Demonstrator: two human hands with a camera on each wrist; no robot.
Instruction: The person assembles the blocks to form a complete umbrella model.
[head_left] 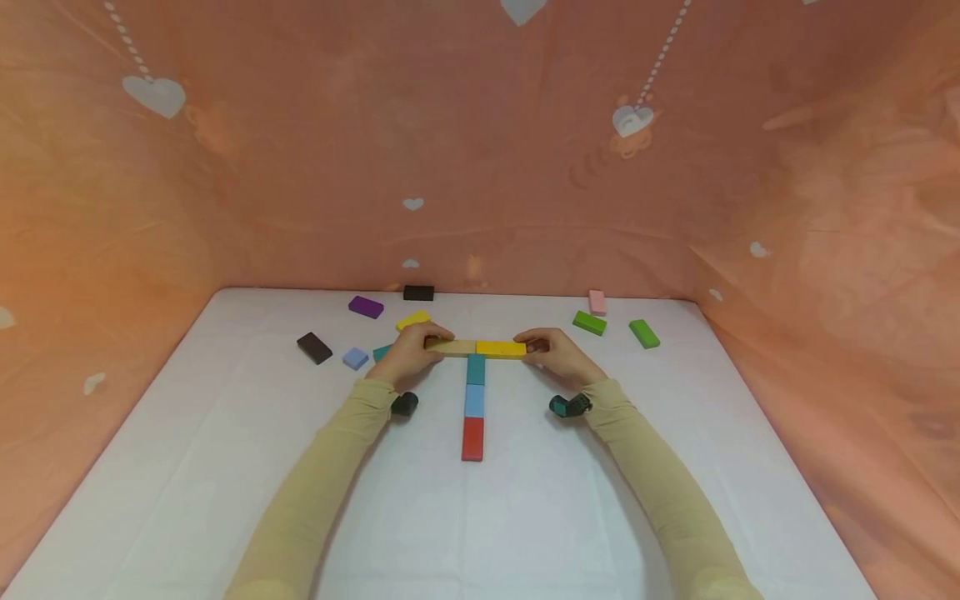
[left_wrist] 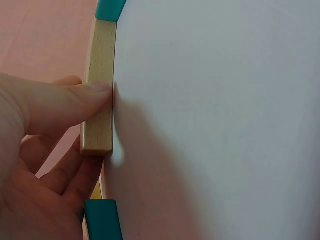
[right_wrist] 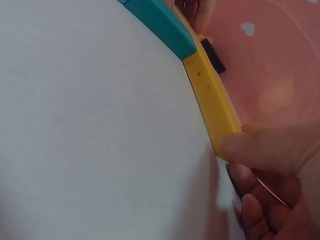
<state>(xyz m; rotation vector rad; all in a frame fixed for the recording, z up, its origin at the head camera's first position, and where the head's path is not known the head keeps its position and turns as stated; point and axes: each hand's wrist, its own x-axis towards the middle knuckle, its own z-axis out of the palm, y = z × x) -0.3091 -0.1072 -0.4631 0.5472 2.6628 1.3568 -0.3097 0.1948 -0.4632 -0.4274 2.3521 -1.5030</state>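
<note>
A plain wood block and a yellow block lie end to end in a crosswise bar. Below their joint runs a column: a teal block, a light blue block and a red block. My left hand pinches the wood block's left part, the thumb on its near side in the left wrist view, where the block shows its grain. With thumb and fingers, my right hand holds the right end of the yellow block.
Left of the bar lie black blocks, a purple block, a yellow block, a blue block and a partly hidden teal block. Green blocks and a pink block lie at the back right.
</note>
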